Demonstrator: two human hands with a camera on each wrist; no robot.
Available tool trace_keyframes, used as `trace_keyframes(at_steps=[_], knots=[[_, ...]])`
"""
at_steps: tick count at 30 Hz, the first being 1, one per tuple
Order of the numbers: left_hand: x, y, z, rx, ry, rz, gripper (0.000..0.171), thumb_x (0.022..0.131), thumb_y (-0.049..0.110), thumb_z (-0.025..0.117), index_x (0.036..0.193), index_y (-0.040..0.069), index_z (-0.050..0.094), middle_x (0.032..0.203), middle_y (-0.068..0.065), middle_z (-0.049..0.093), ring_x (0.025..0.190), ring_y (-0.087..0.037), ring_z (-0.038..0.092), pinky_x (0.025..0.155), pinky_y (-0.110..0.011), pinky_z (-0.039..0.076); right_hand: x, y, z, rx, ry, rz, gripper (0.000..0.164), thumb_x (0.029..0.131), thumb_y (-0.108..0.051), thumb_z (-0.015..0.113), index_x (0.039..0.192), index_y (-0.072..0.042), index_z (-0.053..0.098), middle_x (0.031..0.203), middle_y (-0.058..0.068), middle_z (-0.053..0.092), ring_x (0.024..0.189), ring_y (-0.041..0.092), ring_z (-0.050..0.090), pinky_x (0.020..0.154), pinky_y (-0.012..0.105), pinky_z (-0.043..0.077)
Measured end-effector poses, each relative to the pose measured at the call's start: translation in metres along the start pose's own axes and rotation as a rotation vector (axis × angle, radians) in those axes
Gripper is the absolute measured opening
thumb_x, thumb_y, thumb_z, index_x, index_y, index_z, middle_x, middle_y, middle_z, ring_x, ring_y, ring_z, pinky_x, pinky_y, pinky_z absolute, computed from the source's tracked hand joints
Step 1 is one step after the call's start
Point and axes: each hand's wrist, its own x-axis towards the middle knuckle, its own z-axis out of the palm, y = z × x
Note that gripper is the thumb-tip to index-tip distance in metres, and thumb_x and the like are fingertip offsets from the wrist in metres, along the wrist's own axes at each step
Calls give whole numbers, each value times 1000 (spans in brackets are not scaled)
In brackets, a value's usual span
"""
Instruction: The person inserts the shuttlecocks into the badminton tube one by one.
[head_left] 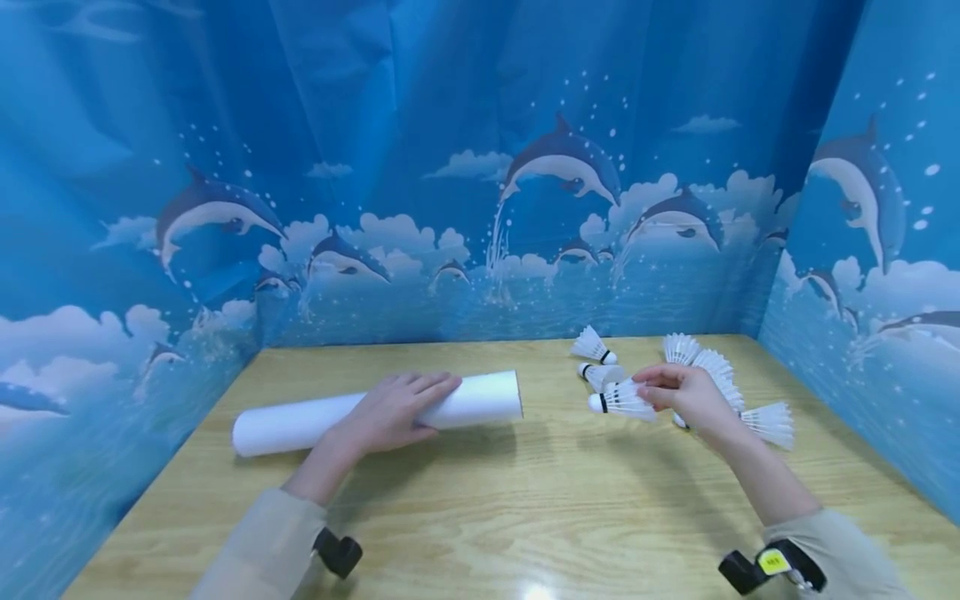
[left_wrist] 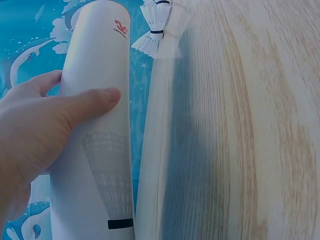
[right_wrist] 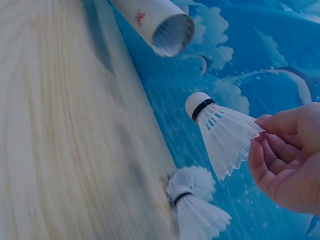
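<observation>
A long white shuttlecock tube lies at a slant, its right end tipped up off the table. Across its middle, my left hand grips it from above, thumb on the near side. A red logo and a grey printed shuttlecock show on the tube in the left wrist view. My right hand pinches the skirt edge of a white shuttlecock between thumb and fingers, above the table. This shuttlecock has a black band, and its cork points toward the tube. Inside the tube's open end there is a pale ribbed shape.
Two loose shuttlecocks, one farther back and one nearer, lie behind the held one. Several more shuttlecocks cluster beyond my right hand, with one at its right. A dolphin-print curtain borders the wooden table.
</observation>
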Motion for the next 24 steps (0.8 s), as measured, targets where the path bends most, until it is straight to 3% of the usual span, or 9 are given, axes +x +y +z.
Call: trace_keyframes(at_steps=[9,16,24], knots=[[1,-2,1,2,1,5,81,73,30,78,142,15,38,137,-7,48,115,-29,51,96,-50,42,12,-9,33,76,-28,-39,28,85,-2,62,109,13,58,86,5,64,71,6,54,62,25,50],[0,0,2,1,6,6,81,73,30,79,142,15,39,136,-7,48,115,-29,51,95,-51,42,16,-12,46,76,-11,-40,27,87,-3,62,109,12,60,101,17,66,77,7,58,67,25,52],[1,1,1,-3,-3,4,81,74,30,78,142,15,39,137,-7,48,116,-30,51,96,-51,41,21,-21,58,119,-14,-31,26,88,-3,60,111,10,59,102,17,65,79,9,58,71,26,52]])
